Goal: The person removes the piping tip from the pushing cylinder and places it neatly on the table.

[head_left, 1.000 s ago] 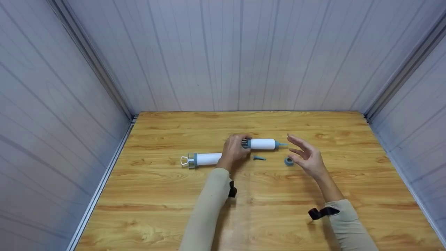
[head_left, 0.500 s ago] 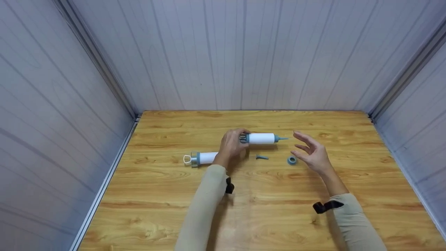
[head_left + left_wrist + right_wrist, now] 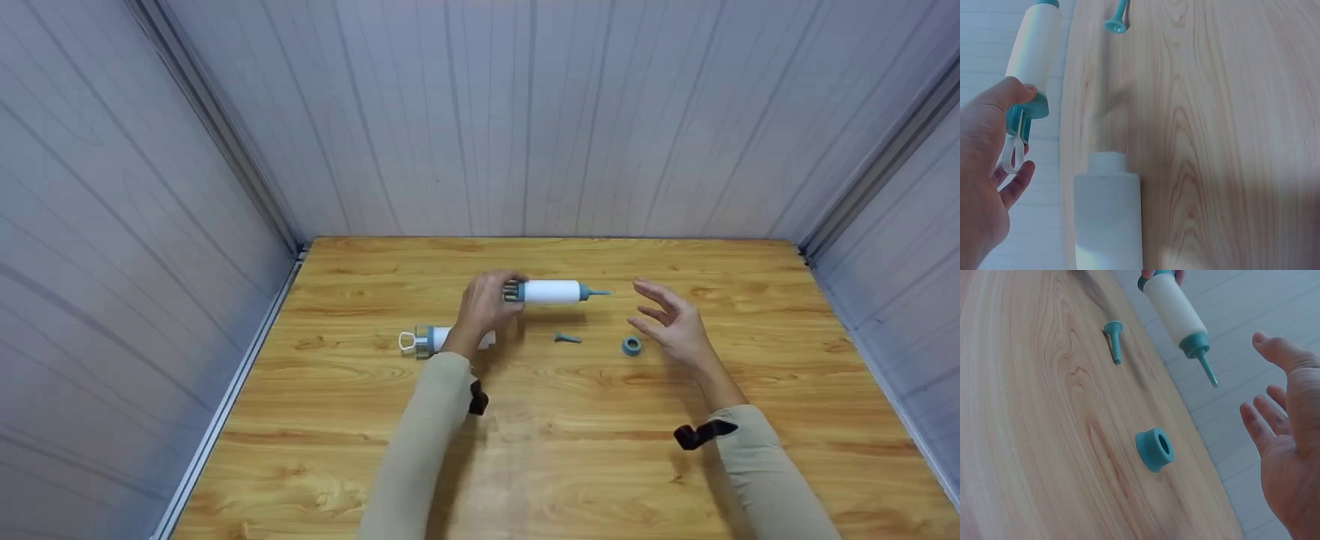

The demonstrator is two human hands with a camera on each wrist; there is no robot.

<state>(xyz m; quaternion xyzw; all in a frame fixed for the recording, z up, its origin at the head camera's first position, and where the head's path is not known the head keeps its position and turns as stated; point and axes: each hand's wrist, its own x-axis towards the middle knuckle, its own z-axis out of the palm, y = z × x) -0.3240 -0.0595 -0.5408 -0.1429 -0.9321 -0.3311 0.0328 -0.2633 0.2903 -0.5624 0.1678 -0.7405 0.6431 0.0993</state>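
Note:
My left hand (image 3: 484, 304) grips a white syringe-like tube (image 3: 553, 291) by its teal collar and handle end, the thumb on the collar in the left wrist view. The tube is held level above the table, its thin teal nozzle (image 3: 1207, 371) pointing right; a white pull loop (image 3: 1013, 154) shows at its back end. My right hand (image 3: 679, 330) hovers past the nozzle tip, fingers spread and holding nothing. A second white tube (image 3: 1107, 219), without a nozzle, lies on the table partly behind my left wrist.
Between the hands a small teal nozzle (image 3: 568, 338) lies on the wood-patterned table (image 3: 570, 465). A teal ring cap (image 3: 631, 346) lies below my right fingers. Pale panel walls (image 3: 480, 120) close off the back and both sides.
My left hand has lifted the tube off the table and drawn it slightly left and back. The right hand keeps its spread pose near the nozzle; the head view has shifted a little.

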